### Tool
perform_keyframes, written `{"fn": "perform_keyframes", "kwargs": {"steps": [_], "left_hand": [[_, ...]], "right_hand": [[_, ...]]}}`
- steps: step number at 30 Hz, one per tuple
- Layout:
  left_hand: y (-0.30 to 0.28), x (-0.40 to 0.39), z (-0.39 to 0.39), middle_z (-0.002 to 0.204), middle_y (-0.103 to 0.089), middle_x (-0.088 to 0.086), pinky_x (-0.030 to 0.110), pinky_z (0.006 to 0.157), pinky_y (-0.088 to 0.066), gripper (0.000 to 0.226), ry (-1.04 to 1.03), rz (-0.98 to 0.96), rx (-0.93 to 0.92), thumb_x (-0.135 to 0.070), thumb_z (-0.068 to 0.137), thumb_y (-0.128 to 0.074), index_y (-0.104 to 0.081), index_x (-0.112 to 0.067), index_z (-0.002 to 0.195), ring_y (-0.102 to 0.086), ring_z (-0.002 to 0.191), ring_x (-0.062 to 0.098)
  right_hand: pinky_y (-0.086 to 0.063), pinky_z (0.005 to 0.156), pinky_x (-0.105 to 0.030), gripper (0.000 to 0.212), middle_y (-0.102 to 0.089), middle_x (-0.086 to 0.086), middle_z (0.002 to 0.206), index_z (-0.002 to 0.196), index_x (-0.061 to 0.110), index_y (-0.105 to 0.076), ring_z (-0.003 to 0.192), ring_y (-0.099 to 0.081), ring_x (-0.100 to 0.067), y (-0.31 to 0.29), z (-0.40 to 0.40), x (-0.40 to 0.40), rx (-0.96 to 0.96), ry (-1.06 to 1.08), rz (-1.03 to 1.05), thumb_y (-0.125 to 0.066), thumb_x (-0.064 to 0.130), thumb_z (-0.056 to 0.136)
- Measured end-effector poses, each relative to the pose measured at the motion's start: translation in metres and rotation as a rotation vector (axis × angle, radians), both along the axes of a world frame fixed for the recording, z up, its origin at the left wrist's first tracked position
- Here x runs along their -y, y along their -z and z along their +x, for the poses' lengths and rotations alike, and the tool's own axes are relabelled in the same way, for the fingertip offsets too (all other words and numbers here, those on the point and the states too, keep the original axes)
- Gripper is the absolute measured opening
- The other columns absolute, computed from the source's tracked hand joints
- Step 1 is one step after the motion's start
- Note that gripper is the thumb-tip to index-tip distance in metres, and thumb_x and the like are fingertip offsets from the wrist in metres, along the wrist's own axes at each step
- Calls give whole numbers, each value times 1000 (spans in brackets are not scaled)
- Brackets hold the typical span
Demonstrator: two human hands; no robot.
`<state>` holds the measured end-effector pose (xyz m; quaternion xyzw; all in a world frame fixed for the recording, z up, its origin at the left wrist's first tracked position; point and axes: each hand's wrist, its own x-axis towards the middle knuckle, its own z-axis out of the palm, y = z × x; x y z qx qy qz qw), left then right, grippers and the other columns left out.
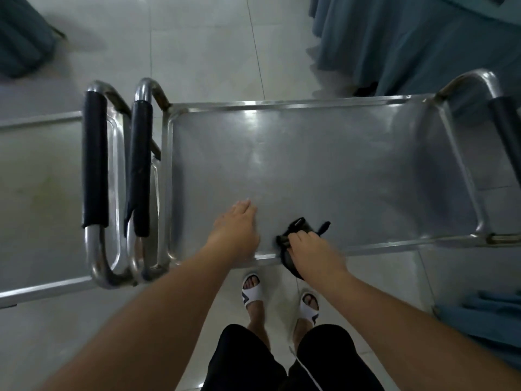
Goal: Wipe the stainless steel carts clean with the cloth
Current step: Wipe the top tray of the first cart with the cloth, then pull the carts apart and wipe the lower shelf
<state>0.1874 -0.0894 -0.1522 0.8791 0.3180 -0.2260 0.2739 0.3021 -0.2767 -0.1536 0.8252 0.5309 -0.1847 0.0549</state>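
A stainless steel cart (324,153) stands in front of me, its flat top tray shiny and bare. A dark cloth (298,228) lies bunched at the tray's near edge and hangs over the rim. My right hand (310,249) grips the cloth with curled fingers. My left hand (239,224) lies flat with straight fingers on the tray just left of the cloth. A second steel cart (42,193) stands to the left, its black-padded handle (94,165) beside the first cart's handle (141,165).
Blue-grey draped fabric (394,38) hangs behind the cart at upper right. More blue fabric (485,320) lies at lower right. A dark bundle (22,38) sits at upper left. My feet in white slippers (253,294) stand on the pale tiled floor.
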Motion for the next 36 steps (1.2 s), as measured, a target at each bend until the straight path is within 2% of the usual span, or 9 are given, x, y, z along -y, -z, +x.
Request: {"fn": "perform_keyframes", "kwargs": {"steps": [3,8,11,14,19,24,30,36], "left_hand": [[-11,37,-27,178,-14,2,45,129,-22,69,-16,-60,-5,-27,104,-50,-25,-18,167,-15,163,24],[-33,98,-75,168,-35,1,44,120,-37,67,-60,-32,-23,-27,96,-58,-38,-20,160,-37,152,26],[-44,131,-101,169,-34,-2,45,120,-35,73,-106,-23,-74,-34,95,-59,-35,-23,163,-32,154,25],[-58,162,-119,168,-36,-1,48,119,-37,72,-141,-21,-135,-40,99,-58,-33,-24,164,-33,154,26],[-86,219,-133,164,-41,4,49,115,-40,66,-102,18,-214,-41,101,-56,-37,-22,162,-39,149,30],[-103,258,-154,166,-39,2,47,116,-42,66,-65,-12,-205,-36,100,-54,-36,-24,163,-41,150,28],[-108,261,-176,162,-44,5,49,112,-43,62,-4,88,-221,-31,100,-48,-40,-23,160,-46,145,31],[-111,233,-208,153,-51,9,49,106,-45,56,50,189,-230,-25,99,-48,-45,-19,155,-52,138,34]], "right_hand": [[-45,77,-40,16,-63,-8,120,117,15,-56,112,-61,-30,-14,-11,-2,-53,43,-206,-49,20,103],[-51,81,-39,34,-70,-10,120,125,20,-65,110,-68,-32,-38,-26,21,-60,-4,-359,-57,11,93],[-54,88,-42,32,-68,-11,124,126,12,-62,113,-66,-33,-48,-35,50,-16,-64,-350,-59,9,95],[-52,84,-41,36,-66,-12,125,131,10,-59,113,-66,-33,-62,-45,81,-10,-74,-320,-59,9,96],[-51,82,-41,37,-66,-10,126,132,12,-59,113,-67,-33,-94,-65,128,55,-110,-296,-64,9,95],[-53,84,-43,38,-65,-10,125,133,11,-57,111,-66,-32,-118,-83,157,78,-133,-254,-63,12,96],[-57,85,-43,37,-65,-8,122,129,15,-58,109,-67,-32,-128,-106,172,110,-113,-265,-65,14,93],[-48,76,-41,32,-65,-6,119,126,13,-57,107,-66,-29,-116,-140,157,132,-75,-264,-63,14,95]]}}
